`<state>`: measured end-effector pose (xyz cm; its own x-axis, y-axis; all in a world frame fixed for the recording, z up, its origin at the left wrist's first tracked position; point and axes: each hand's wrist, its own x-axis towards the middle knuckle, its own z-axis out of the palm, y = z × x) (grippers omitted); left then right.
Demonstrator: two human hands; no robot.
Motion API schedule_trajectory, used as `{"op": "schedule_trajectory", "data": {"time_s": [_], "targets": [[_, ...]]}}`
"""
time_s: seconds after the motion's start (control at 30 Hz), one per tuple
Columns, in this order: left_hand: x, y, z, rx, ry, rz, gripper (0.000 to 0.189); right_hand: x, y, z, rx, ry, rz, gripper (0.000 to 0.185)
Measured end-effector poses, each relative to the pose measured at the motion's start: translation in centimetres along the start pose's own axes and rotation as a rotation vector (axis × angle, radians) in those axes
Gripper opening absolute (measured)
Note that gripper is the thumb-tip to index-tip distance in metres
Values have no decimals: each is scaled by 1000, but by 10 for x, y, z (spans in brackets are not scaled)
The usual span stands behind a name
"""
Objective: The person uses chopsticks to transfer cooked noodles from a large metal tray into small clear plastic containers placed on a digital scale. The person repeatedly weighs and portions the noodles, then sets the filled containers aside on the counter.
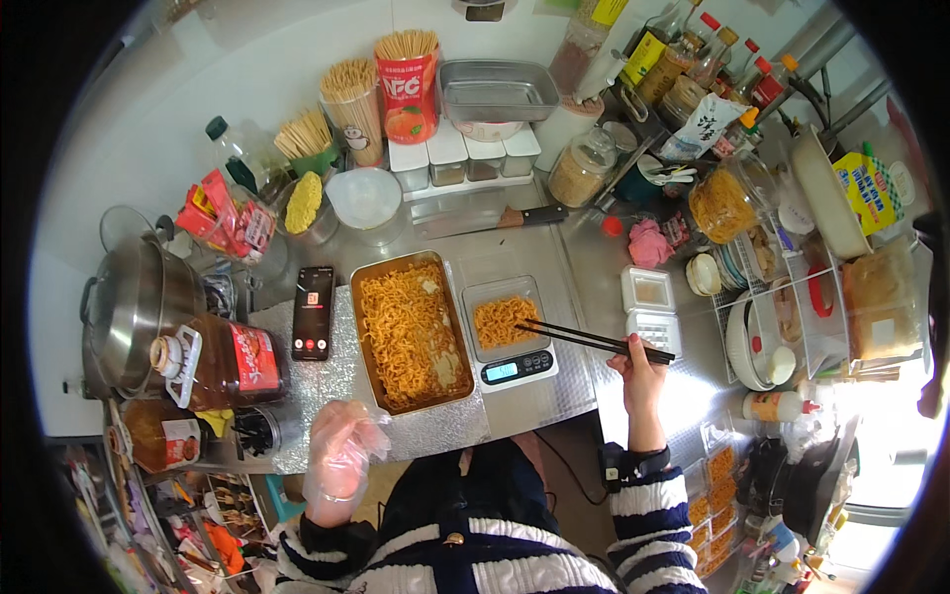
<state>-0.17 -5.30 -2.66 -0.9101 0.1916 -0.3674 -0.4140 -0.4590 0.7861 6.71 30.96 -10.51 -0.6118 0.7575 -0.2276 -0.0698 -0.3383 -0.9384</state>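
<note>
My right hand (640, 371) holds a pair of black chopsticks (601, 341), their tips touching the orange noodles (507, 322) in a clear plastic container (536, 289). That container stands on a white digital kitchen scale (518, 371) with a lit display. Just left of it is a rectangular metal tray (358, 286) of seasoned noodles (407, 334), with pale clumps along its right side. My left hand (340, 438), in a clear plastic glove, hovers by the counter's front edge below the tray, fingers curled; whether it holds anything cannot be told.
A smartphone (313, 314) lies left of the tray. Behind are a cleaver (490, 220), lidded seasoning boxes (465, 160) and cups of wooden skewers (356, 111). A large sauce jug (223, 361) and steel pot (145, 312) stand left. Right are a small open white container (648, 289) and a wire rack (805, 286).
</note>
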Motion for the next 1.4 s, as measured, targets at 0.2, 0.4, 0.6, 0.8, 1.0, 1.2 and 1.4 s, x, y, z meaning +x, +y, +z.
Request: {"op": "schedule_trajectory", "data": {"time_s": [0.2,0.4,0.6,0.8,1.0,1.2,1.4], "targets": [[-2,-4,5,60,42,28,17,-13,-36,4,-28,-21,-85,20],[-1,-9,-3,111,-156,-194,20,-93,-37,57,-403,-515,-296,18],[-7,-35,9,235,-260,-334,59,-151,7,128,-550,-1261,-831,34],[2,-41,-11,-103,-209,-469,38,-130,29,91,-656,-1110,-739,38],[4,-31,-19,-66,-8,-407,41,-31,73,46,-680,-136,-38,21],[5,-24,-18,12,-9,-388,38,10,87,56,-442,-186,201,21],[4,-23,-27,1,-86,-293,24,8,82,61,-446,-241,264,9]]}}
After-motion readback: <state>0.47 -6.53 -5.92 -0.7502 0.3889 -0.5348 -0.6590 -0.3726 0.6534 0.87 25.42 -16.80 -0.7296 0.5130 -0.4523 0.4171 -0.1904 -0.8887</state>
